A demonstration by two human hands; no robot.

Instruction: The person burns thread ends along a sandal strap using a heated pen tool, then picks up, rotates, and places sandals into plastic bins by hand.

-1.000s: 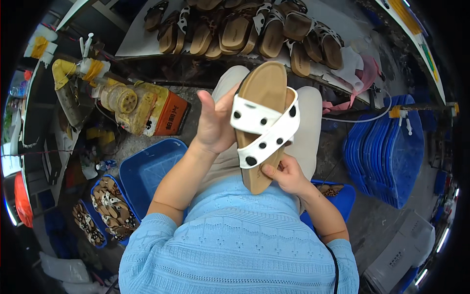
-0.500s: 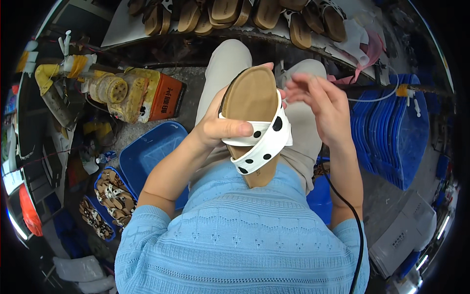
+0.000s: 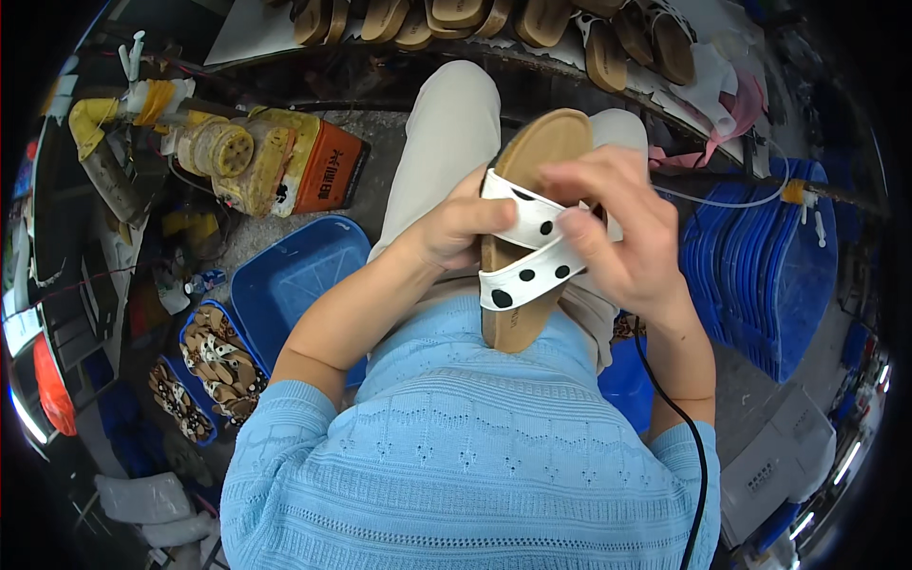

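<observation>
A sandal [image 3: 525,231] with a tan footbed and two white straps dotted with black spots is held over my lap, its heel end against my blue top. My left hand [image 3: 460,225] grips it from the left side, thumb lying on the upper strap and the other fingers hidden beneath. On the other side my right hand [image 3: 625,228] is closed over the sandal's right edge, thumb against the white straps and fingers bent above the footbed; these fingers are slightly blurred.
Several sandals [image 3: 546,21] line the bench ahead. Left are an orange-and-yellow can [image 3: 328,171], an empty-looking blue basin [image 3: 299,275] and blue trays of sandals [image 3: 223,366]. Stacked blue bins [image 3: 760,275] stand at right, near a carton [image 3: 779,475]. A black cable [image 3: 679,404] crosses my right arm.
My right hand has come from beside the sandal onto its straps and right edge. The sandal has shifted right and tilted, its toe end leaning right, with my left hand still holding it.
</observation>
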